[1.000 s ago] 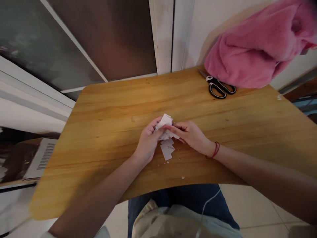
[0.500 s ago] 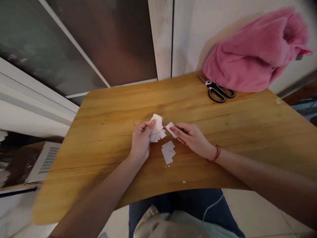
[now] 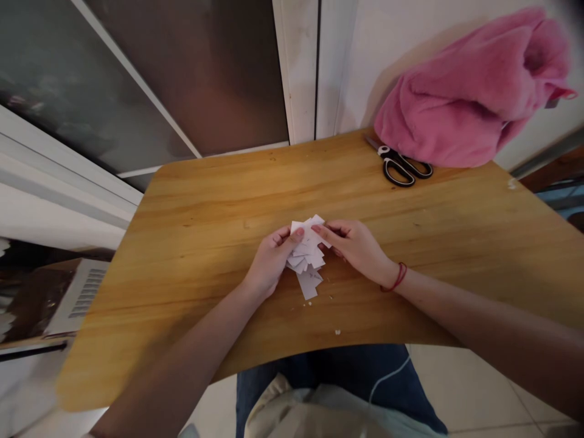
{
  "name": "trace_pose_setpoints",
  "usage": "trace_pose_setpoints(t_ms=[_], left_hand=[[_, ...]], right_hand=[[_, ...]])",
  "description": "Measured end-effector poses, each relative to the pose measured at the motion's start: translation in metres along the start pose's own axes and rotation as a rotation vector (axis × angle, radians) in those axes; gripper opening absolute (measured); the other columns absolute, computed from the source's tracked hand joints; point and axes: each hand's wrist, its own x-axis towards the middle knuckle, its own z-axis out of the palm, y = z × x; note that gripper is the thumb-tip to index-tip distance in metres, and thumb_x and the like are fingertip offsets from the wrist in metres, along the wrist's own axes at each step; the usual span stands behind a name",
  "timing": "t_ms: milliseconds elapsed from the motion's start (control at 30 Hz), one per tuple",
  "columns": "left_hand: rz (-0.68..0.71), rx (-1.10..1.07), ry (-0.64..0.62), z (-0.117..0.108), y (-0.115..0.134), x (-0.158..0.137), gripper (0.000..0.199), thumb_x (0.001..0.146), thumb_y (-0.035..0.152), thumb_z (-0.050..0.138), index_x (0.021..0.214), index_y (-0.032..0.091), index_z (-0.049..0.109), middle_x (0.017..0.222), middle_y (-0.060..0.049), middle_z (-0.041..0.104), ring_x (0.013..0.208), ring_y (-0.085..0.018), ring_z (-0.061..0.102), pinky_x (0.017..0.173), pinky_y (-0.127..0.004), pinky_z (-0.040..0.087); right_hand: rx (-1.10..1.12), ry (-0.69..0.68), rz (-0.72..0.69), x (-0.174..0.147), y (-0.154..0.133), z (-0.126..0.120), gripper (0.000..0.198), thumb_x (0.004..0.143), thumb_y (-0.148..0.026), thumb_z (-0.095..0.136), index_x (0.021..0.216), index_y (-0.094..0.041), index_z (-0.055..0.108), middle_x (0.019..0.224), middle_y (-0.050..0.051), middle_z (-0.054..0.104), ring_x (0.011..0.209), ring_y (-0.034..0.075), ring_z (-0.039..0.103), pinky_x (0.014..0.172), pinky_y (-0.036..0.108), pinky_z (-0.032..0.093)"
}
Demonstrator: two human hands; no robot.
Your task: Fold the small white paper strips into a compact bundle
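Note:
My left hand (image 3: 270, 258) is closed on a fanned bundle of small white paper slips (image 3: 306, 250), its thumb pressing on top. My right hand (image 3: 358, 248), with a red cord round the wrist, pinches a paper slip (image 3: 319, 224) at the bundle's upper right. That slip overlaps the others, and I cannot tell where its edges end. Below the bundle, more paper slips (image 3: 309, 285) with faint dark marks lie on the wooden table (image 3: 219, 207). The bundle hides their upper part.
Black-handled scissors (image 3: 401, 167) lie at the table's back right, beside a pink plush bundle (image 3: 460, 97) against the wall. Tiny white scraps (image 3: 337, 332) are near the front edge. A carton (image 3: 79, 298) stands left of the table, below its top.
My left hand has moved right with its bundle, over the slips on the table. The slip in my right hand, apart from the bundle before, now overlaps it.

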Motion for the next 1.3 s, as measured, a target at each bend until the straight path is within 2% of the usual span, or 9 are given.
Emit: trace_pose_setpoints(t_ms=[167,300,400,467,567,733,1033,1200,1300], left_hand=[[0.011,0.033,-0.092,0.000,0.003,-0.002,0.034,0.069,0.027,0.080,0.099,0.017,0.067,0.082,-0.003,0.073,0.066,-0.012,0.066,0.062,-0.023,0.052],[0.068,0.091,-0.041,-0.001,-0.001,0.001,0.027,0.067,0.029,0.081,0.084,0.017,0.064,0.073,-0.001,0.071,0.056,-0.011,0.065,0.055,-0.023,0.052],[0.059,0.113,-0.015,-0.001,-0.003,0.001,0.032,0.067,0.034,0.080,0.072,0.018,0.054,0.062,0.001,0.067,0.043,-0.013,0.061,0.042,-0.024,0.050],[0.058,0.115,-0.001,0.000,-0.003,0.001,0.035,0.067,0.036,0.080,0.070,0.018,0.050,0.059,0.002,0.066,0.041,-0.013,0.060,0.038,-0.024,0.049],[0.053,0.092,-0.029,-0.001,0.000,0.001,0.034,0.066,0.035,0.081,0.079,0.016,0.055,0.064,0.001,0.068,0.047,-0.012,0.063,0.044,-0.023,0.053],[0.048,0.057,-0.068,-0.004,0.002,0.004,0.038,0.066,0.030,0.081,0.092,0.016,0.059,0.075,0.001,0.071,0.053,-0.011,0.066,0.052,-0.021,0.055],[0.039,0.064,0.067,-0.006,-0.001,0.005,0.034,0.066,0.038,0.081,0.078,0.016,0.058,0.062,0.000,0.068,0.048,-0.012,0.061,0.043,-0.024,0.052],[0.050,0.028,0.033,-0.007,-0.002,0.006,0.035,0.065,0.032,0.082,0.092,0.016,0.065,0.073,0.000,0.072,0.057,-0.009,0.064,0.056,-0.020,0.053],[0.015,0.053,0.020,-0.006,-0.002,0.005,0.031,0.066,0.032,0.081,0.088,0.014,0.067,0.070,-0.001,0.072,0.054,-0.009,0.063,0.055,-0.021,0.053]], right_hand=[[0.034,-0.015,0.019,0.006,0.001,-0.008,0.042,0.084,-0.052,0.062,0.063,-0.018,0.049,0.052,-0.006,0.045,0.043,0.005,0.036,0.041,0.023,0.026],[0.158,-0.137,0.046,0.008,0.006,-0.006,0.034,0.080,-0.050,0.066,0.087,-0.019,0.055,0.067,-0.004,0.058,0.046,0.006,0.046,0.040,0.021,0.034],[0.178,-0.217,0.078,0.006,0.008,-0.003,0.035,0.080,-0.051,0.064,0.083,-0.017,0.057,0.058,-0.004,0.057,0.042,0.007,0.047,0.039,0.021,0.036],[0.170,-0.184,0.094,0.005,0.007,-0.001,0.037,0.080,-0.053,0.064,0.076,-0.017,0.057,0.050,-0.005,0.053,0.039,0.008,0.047,0.038,0.021,0.035],[0.171,-0.072,0.092,0.004,0.006,0.001,0.037,0.079,-0.052,0.065,0.069,-0.017,0.057,0.049,-0.004,0.055,0.041,0.008,0.049,0.039,0.021,0.035],[0.095,0.147,0.001,0.005,0.005,-0.002,0.035,0.082,-0.044,0.065,0.060,-0.017,0.057,0.049,-0.004,0.053,0.045,0.008,0.049,0.046,0.022,0.037],[0.169,-0.045,-0.003,0.005,0.007,0.002,0.035,0.079,-0.045,0.068,0.061,-0.017,0.057,0.053,-0.003,0.057,0.050,0.009,0.052,0.051,0.023,0.039],[0.232,0.011,0.066,0.007,0.009,0.002,0.030,0.076,-0.044,0.071,0.073,-0.016,0.061,0.059,-0.002,0.061,0.048,0.009,0.053,0.048,0.023,0.042],[0.270,0.022,0.089,0.008,0.008,0.001,0.028,0.075,-0.043,0.072,0.076,-0.017,0.061,0.060,-0.003,0.062,0.046,0.008,0.054,0.045,0.022,0.043]])
